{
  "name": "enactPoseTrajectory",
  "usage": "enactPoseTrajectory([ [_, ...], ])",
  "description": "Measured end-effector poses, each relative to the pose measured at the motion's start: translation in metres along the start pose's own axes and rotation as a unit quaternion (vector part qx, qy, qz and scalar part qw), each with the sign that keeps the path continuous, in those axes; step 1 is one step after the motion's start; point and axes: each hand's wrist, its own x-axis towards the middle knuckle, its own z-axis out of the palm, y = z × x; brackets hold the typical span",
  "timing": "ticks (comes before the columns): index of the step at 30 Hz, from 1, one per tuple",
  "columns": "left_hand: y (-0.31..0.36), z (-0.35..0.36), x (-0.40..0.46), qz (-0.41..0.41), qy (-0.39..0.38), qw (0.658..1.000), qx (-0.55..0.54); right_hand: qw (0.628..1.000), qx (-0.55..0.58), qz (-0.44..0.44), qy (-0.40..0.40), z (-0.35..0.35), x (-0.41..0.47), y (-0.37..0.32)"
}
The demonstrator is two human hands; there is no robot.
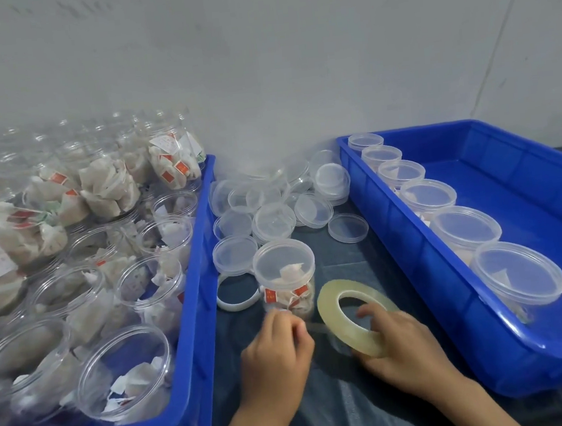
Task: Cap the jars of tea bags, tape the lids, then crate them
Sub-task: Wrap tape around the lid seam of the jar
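Right hand [402, 342] grips tape roll [354, 315]; left hand [278, 343] pinches tape end beside capped jar [286, 277]. Risk: strip twisting, self-sticking.

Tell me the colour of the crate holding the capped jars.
Bright blue crate, seen best in the head view, the only one.

Loose lids [272, 210] crowding between crates [194, 290]

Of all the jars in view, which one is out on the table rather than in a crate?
The capped jar standing on the dark table between the two blue crates, just beyond the left hand. Every other jar sits inside the left crate or the right crate.
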Motion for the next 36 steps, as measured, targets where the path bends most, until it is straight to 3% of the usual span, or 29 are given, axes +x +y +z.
enactPoseTrajectory([
  [3, -0.008, -0.008, 0.004, 0.026, 0.044, 0.999, 0.016, 0.998, -0.042, -0.05, -0.009, -0.004, -0.012, 0.004],
  [5, -0.01, -0.009, 0.003, 0.038, 0.069, 0.997, 0.013, 0.997, -0.057, -0.048, 0.028, -0.007, -0.015, 0.003],
  [8, -0.016, -0.006, 0.002, -0.048, 0.115, 0.991, -0.043, 0.997, -0.036, 0.002, 0.07, -0.019, -0.011, -0.001],
  [11, -0.02, -0.004, 0.01, -0.147, 0.137, 0.976, -0.08, 0.999, 0.011, 0.004, 0.035, -0.025, -0.009, -0.001],
  [17, -0.015, 0.0, 0.013, -0.156, 0.131, 0.975, -0.087, 0.979, -0.077, 0.011, 0.187, -0.037, 0.006, -0.01],
  [36, -0.014, 0.007, 0.017, -0.16, 0.108, 0.979, -0.071, 0.98, -0.077, 0.012, 0.184, -0.027, 0.026, 0.001],
])
